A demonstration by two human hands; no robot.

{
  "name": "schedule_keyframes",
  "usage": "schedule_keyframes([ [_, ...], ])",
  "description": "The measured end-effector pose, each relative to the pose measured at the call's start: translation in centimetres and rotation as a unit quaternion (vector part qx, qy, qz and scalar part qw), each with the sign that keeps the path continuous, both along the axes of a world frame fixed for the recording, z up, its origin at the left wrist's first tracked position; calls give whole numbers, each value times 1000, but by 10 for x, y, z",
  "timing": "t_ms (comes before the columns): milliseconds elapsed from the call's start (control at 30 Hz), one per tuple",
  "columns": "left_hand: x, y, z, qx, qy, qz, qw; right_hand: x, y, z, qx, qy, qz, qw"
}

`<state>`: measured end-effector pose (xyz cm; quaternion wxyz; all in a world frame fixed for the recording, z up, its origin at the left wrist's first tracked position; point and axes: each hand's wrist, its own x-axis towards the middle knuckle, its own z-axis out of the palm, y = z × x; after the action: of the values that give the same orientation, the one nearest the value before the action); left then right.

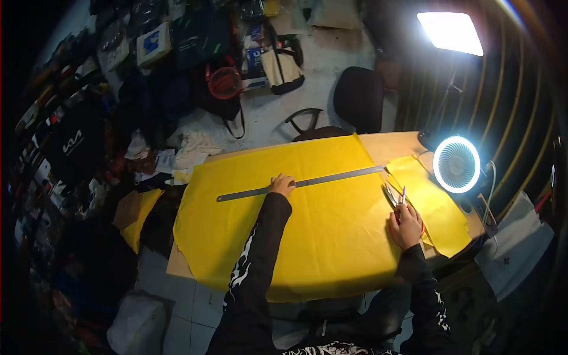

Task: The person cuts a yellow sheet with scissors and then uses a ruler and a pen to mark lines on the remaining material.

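Observation:
A large sheet of yellow material (331,236) covers most of the table. Across it lies a long metal ruler (343,175), slightly tilted, its right end close to the sheet's edge. My left hand (282,185) rests on the ruler left of its middle, fingers bent over it. At the right side of the sheet my right hand (406,226) is closed around scissors (393,195), whose blades point away from me. A pen-like purple item (404,194) sticks up from the same hand. Beside it lies a smaller yellow piece (438,207).
A lit round fan (457,164) stands at the table's right end, with a bright lamp (451,32) beyond. Wooden table edge (393,141) shows at the back. Behind are a black chair (358,99), bags (281,70) and a red basket (224,82). White cloth (515,245) hangs at right.

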<state>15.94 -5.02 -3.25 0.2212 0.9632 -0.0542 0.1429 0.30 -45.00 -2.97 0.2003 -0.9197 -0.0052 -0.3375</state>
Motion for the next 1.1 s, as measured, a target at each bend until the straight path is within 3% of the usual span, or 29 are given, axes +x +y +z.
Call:
schedule_keyframes([
  [167,-18,-24,-22,-55,-122,-8,991,-5,4,7,12,6,-4,1000],
  [300,-24,-27,-15,-67,-105,-48,991,-10,2,18,50,70,4,996],
  [667,-39,-34,-2,-27,-62,-130,989,0,-3,14,64,35,-56,996],
  [1100,-51,-64,-3,-45,-33,-135,989,5,-6,12,57,33,-72,995],
])
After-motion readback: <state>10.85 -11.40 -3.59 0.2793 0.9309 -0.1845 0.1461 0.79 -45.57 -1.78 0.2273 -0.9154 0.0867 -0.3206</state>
